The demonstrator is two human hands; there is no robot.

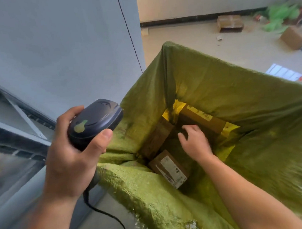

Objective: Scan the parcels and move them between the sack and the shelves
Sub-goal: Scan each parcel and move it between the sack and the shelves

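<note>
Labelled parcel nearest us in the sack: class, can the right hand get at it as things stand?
Probably yes. The right hand is down inside the open sack, just beyond the labelled parcel, whose top shows uncovered. The left hand holds the scanner outside the sack.

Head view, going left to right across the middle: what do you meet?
Metal shelf frame → left hand gripping the scanner → labelled parcel → right hand reaching down among the parcels → right wall of the green sack.
</note>
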